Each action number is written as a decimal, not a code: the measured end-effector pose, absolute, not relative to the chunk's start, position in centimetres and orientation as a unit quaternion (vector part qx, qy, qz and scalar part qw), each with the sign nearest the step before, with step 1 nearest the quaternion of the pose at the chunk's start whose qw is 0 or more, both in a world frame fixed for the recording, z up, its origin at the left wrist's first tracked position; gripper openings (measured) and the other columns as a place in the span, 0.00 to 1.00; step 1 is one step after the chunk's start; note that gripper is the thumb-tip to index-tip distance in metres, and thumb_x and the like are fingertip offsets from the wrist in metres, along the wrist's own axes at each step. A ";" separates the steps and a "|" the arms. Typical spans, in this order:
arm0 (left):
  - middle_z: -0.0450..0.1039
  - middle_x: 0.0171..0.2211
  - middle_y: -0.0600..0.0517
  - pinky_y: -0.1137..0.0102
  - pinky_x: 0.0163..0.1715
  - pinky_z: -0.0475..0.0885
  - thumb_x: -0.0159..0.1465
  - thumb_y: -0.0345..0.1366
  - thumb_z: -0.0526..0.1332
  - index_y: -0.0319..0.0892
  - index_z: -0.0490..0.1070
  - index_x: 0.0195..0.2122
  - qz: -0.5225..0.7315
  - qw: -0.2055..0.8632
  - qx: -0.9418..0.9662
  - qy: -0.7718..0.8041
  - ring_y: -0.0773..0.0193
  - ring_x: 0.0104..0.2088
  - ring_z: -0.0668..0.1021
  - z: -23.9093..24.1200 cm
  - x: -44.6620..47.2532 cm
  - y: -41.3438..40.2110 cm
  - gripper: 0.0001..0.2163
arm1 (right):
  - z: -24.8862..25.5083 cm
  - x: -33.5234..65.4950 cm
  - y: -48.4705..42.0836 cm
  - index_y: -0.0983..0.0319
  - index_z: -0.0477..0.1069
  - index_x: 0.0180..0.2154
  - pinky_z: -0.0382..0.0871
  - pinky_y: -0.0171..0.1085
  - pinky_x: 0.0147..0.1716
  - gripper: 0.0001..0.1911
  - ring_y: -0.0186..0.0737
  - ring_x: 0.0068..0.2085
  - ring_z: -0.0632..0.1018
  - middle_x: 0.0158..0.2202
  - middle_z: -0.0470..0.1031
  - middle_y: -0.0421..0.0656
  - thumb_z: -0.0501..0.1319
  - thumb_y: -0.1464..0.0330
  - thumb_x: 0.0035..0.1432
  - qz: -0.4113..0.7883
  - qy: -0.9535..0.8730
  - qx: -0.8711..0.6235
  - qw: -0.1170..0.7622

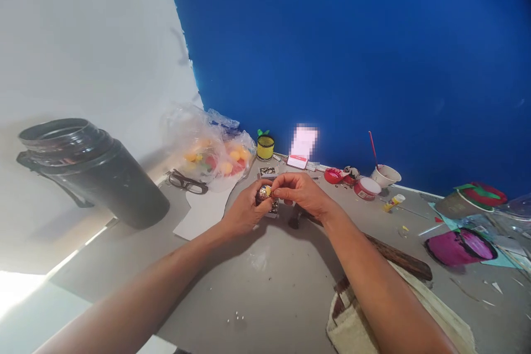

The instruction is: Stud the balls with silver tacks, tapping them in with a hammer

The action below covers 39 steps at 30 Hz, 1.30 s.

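Observation:
In the middle of the table my left hand [243,207] is closed around a small, shiny silver rounded object with a yellow patch [263,193]. The fingers of my right hand [301,191] are pinched together at that object's yellow side; whether they hold a tiny piece cannot be made out. Just beyond the hands lies a small box of shiny dark pieces [267,172]. Shiny pieces [274,207] also show below the fingers, partly hidden. Under my right forearm a hammer with a wooden handle [400,260] lies on the table.
A large dark flask [103,177] leans at the left, near glasses [186,181] and a clear plastic bag [211,149]. Along the back stand a yellow cup [265,147] and a white cup [385,176] with a brush. At right are a magenta container [450,247] and cloth [440,310].

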State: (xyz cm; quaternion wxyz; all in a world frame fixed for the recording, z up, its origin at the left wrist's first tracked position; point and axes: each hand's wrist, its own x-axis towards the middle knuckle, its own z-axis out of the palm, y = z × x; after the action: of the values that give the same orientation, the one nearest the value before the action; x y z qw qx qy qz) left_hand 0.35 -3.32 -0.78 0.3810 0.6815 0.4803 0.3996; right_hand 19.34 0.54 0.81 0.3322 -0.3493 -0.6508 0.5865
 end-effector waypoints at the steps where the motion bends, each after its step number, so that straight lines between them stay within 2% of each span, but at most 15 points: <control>1: 0.80 0.44 0.50 0.67 0.39 0.71 0.63 0.35 0.59 0.44 0.75 0.49 0.401 0.379 0.686 0.475 0.57 0.41 0.79 -1.0 0.3 -3.3 0.14 | 0.8 19.3 0.6 0.60 0.80 0.34 0.59 0.34 0.27 0.09 0.32 0.28 0.69 0.30 0.76 0.38 0.70 0.62 0.54 0.583 -0.653 -0.355 0.327; 9: 0.79 0.40 0.50 0.67 0.35 0.68 0.62 0.35 0.60 0.44 0.75 0.46 0.378 0.352 0.702 0.491 0.56 0.37 0.78 -1.3 0.2 -3.4 0.11 | 1.0 19.0 0.4 0.61 0.80 0.33 0.62 0.36 0.33 0.08 0.36 0.33 0.74 0.32 0.79 0.41 0.71 0.63 0.51 0.593 -0.637 -0.379 0.314; 18: 0.79 0.37 0.51 0.66 0.33 0.67 0.61 0.37 0.61 0.44 0.75 0.45 0.368 0.347 0.701 0.502 0.56 0.35 0.77 -1.3 0.2 -3.4 0.11 | 1.2 19.0 0.2 0.61 0.78 0.31 0.60 0.35 0.30 0.09 0.35 0.30 0.72 0.30 0.78 0.40 0.72 0.63 0.51 0.592 -0.635 -0.386 0.312; 30: 0.80 0.39 0.50 0.67 0.33 0.66 0.60 0.38 0.62 0.44 0.75 0.45 0.336 0.349 0.711 0.510 0.55 0.37 0.78 -1.6 0.2 -3.5 0.13 | 0.1 19.5 0.9 0.60 0.80 0.32 0.69 0.38 0.38 0.10 0.38 0.35 0.77 0.33 0.80 0.42 0.74 0.62 0.50 0.619 -0.639 -0.351 0.291; 35: 0.78 0.35 0.50 0.66 0.32 0.64 0.60 0.34 0.60 0.45 0.74 0.41 0.338 0.328 0.708 0.527 0.55 0.34 0.76 -1.4 0.4 -3.6 0.08 | 0.2 18.8 0.7 0.61 0.77 0.30 0.69 0.37 0.36 0.04 0.38 0.34 0.77 0.32 0.79 0.41 0.69 0.67 0.51 0.575 -0.667 -0.367 0.299; 39: 0.77 0.37 0.48 0.65 0.33 0.63 0.60 0.32 0.60 0.45 0.72 0.40 0.353 0.287 0.689 0.564 0.54 0.35 0.76 -1.2 0.5 -3.9 0.07 | -0.2 17.5 0.5 0.59 0.73 0.30 0.68 0.35 0.27 0.02 0.36 0.28 0.74 0.29 0.76 0.40 0.66 0.70 0.51 0.518 -0.687 -0.400 0.316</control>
State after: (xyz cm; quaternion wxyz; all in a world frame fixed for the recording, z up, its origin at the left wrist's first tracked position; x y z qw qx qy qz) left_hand 0.47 -3.91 -1.17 0.2871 0.6892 0.5642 0.3525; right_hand 17.54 0.53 -0.20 0.3157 -0.4000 -0.6868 0.5183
